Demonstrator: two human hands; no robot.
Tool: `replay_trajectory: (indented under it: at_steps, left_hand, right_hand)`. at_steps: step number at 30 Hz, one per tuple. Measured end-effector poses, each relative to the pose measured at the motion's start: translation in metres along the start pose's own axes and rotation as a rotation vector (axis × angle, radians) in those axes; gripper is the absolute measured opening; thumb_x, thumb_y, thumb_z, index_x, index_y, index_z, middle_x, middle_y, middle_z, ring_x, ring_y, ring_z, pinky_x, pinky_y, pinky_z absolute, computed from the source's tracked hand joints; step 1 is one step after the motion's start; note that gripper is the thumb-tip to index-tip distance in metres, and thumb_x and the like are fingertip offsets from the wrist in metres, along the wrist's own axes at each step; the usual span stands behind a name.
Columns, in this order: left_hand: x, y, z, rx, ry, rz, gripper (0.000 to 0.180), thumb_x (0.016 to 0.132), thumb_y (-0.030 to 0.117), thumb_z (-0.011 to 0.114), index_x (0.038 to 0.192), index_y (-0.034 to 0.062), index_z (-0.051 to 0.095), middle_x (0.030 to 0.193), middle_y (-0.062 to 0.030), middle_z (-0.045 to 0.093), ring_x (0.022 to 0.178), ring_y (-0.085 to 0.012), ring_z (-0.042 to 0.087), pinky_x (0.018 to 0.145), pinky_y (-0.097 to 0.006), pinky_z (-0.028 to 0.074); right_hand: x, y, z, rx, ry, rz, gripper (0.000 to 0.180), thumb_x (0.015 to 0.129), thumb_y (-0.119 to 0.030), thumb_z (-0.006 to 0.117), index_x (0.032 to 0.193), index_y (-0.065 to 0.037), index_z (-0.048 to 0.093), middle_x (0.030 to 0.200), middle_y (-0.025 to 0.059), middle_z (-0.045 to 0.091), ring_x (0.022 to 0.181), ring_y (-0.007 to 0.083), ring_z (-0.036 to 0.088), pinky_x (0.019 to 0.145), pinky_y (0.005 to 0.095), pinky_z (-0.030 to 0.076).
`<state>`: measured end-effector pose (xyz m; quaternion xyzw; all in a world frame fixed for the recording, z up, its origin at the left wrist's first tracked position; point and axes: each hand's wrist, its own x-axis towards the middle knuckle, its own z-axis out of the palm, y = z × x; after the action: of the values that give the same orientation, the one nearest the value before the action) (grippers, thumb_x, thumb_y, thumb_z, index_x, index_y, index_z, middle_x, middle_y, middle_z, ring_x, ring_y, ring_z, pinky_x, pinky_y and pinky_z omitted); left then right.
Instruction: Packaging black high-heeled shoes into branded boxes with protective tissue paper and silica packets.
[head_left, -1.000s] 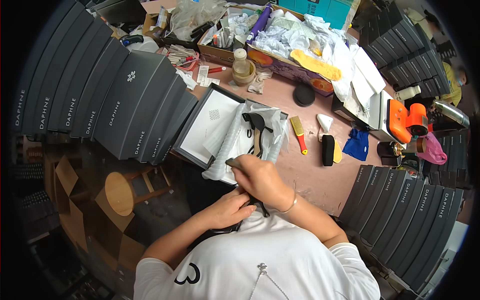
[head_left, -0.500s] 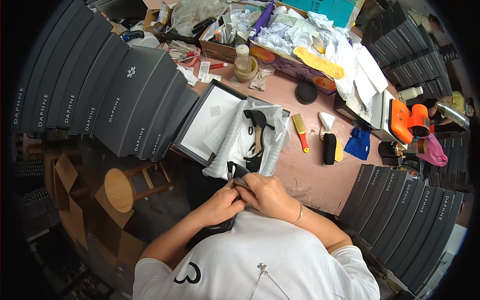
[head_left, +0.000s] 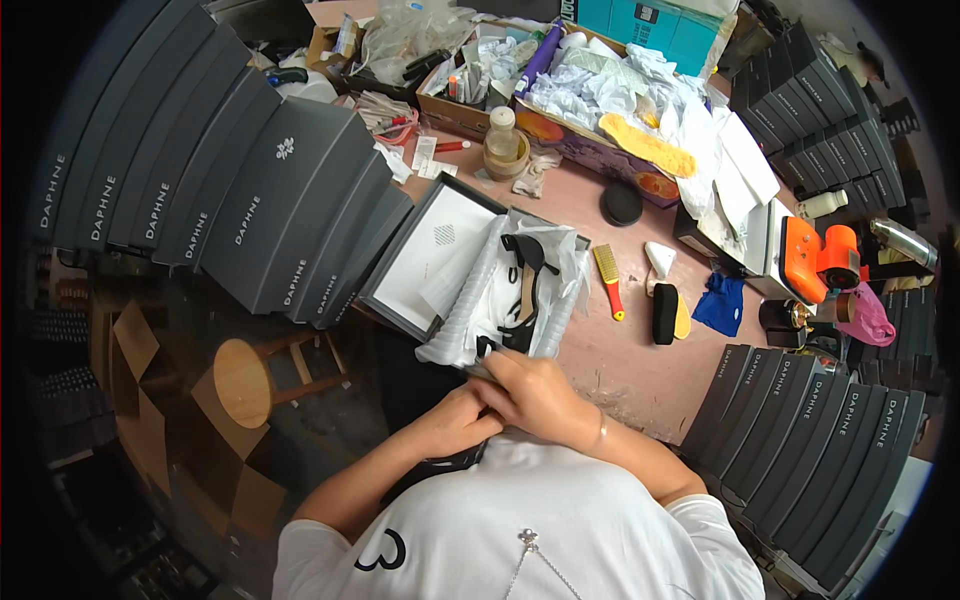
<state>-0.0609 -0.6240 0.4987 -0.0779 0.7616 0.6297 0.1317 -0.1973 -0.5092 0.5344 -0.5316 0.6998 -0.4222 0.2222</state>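
Note:
Both my hands are together at the near edge of the shoe box, close to my body. My right hand is closed round a black sandal, most of which my fingers hide; a bit of black strap shows past them. My left hand presses against the right one from below, its fingers curled in on the same sandal, their tips hidden. Another black strappy sandal with a beige insole lies on white tissue paper inside the open box.
Dark grey shoe boxes stand stacked at left and right. A yellow-bristled brush, black block-shaped brush, blue cloth and round black lid lie on the pink table. Beyond sits a carton of crumpled paper.
My right hand now covers more of the held sandal, whose sole edge showed between my hands before. The whole scene has shifted slightly right and down in the view.

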Motion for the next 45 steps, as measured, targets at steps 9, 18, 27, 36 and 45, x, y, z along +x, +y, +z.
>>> replay_trajectory:
  at_steps: [9, 18, 27, 36, 45]
  left_hand:
    - [-0.002, 0.023, -0.011, -0.011, 0.108, -0.012, 0.031, 0.083, 0.015, 0.055, 0.107, -0.0044, 0.053, 0.103, -0.0207, 0.048, 0.089, -0.0320, 0.053, 0.082, -0.039, 0.045]
    - [-0.004, 0.015, -0.009, 0.020, 0.111, 0.045, 0.034, 0.085, 0.013, 0.052, 0.112, -0.0072, 0.053, 0.118, -0.0256, 0.048, 0.111, -0.0394, 0.048, 0.100, -0.042, 0.037]
    - [-0.006, 0.003, -0.005, -0.004, 0.104, 0.033, 0.035, 0.087, 0.011, 0.054, 0.119, -0.0031, 0.051, 0.122, -0.0198, 0.046, 0.106, -0.0310, 0.052, 0.092, -0.039, 0.042]
    - [0.000, 0.007, -0.008, 0.006, 0.030, 0.018, 0.034, 0.085, 0.016, 0.053, 0.113, -0.0038, 0.054, 0.117, -0.0216, 0.047, 0.107, -0.0341, 0.051, 0.094, -0.039, 0.042]
    - [-0.004, 0.012, -0.010, -0.070, 0.015, -0.086, 0.035, 0.085, 0.014, 0.053, 0.113, -0.0056, 0.054, 0.119, -0.0235, 0.046, 0.110, -0.0359, 0.049, 0.098, -0.040, 0.039]
  right_hand:
    - [-0.034, -0.006, -0.011, 0.089, 0.061, 0.187, 0.017, 0.082, -0.013, 0.066, 0.085, 0.000, 0.056, 0.071, 0.0157, 0.058, 0.061, 0.0342, 0.059, 0.053, 0.0391, 0.047]
    - [-0.030, 0.000, 0.002, 0.102, 0.062, 0.110, 0.015, 0.083, -0.012, 0.063, 0.081, 0.000, 0.054, 0.067, 0.0151, 0.056, 0.059, 0.0343, 0.059, 0.052, 0.0410, 0.047]
    - [-0.023, 0.002, 0.002, 0.182, 0.029, 0.192, 0.015, 0.084, -0.013, 0.066, 0.083, -0.001, 0.058, 0.069, 0.0164, 0.058, 0.059, 0.0322, 0.059, 0.053, 0.0368, 0.046]
    - [-0.015, 0.005, 0.008, 0.067, 0.033, 0.143, 0.013, 0.082, -0.011, 0.066, 0.087, 0.000, 0.060, 0.073, 0.0161, 0.059, 0.063, 0.0321, 0.061, 0.055, 0.0366, 0.048]
    - [-0.011, 0.003, 0.006, 0.074, 0.053, 0.127, 0.013, 0.082, -0.011, 0.065, 0.082, -0.001, 0.057, 0.070, 0.0160, 0.058, 0.063, 0.0347, 0.059, 0.055, 0.0390, 0.048]
